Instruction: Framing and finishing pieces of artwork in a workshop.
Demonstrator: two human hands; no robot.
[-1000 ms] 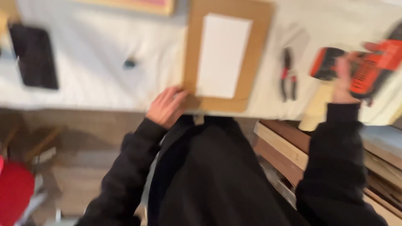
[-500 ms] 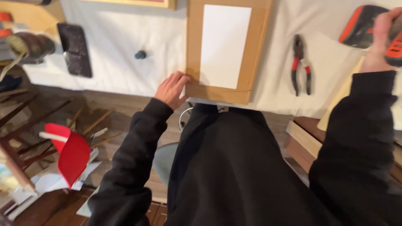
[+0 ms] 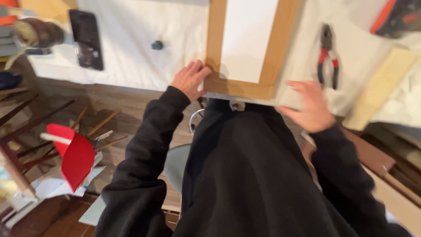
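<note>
The flat rectangular wooden frame with a white panel set in its middle point(image 3: 247, 44) lies at the upper centre of the picture, on the white cloth-covered surface point(image 3: 131, 44), its near edge jutting a little past the surface's front rim toward the person's dark-clothed body. It looks stiff and fairly light, a thin board-like piece with broad tan borders; the white centre seems the more easily marked or dented part. The plain wooden borders, above all the two long sides and the near corners, look like the sound places to take hold, with a hand on each side so that it does not tip.

The left hand point(image 3: 189, 80) rests on the frame's lower left corner, fingers point(image 3: 199, 70) spread and pressing flat on the wood rather than curled around anything. The right hand point(image 3: 310, 107) hangs just below and right of the frame's lower right corner, blurred, its fingers loosely open and empty, not touching the frame as far as can be told.

Right of the frame lie red-and-black handled pliers point(image 3: 328, 56), and beyond them a pale wooden strip point(image 3: 380, 90) runs aslant. An orange-and-black power tool point(image 3: 397, 17) sits at the upper right corner. Toward the upper left lie a small dark knob point(image 3: 157, 44) and a black phone point(image 3: 86, 39). A red plastic object point(image 3: 72, 156) stands at the lower left on the floor among sticks of wood.
</note>
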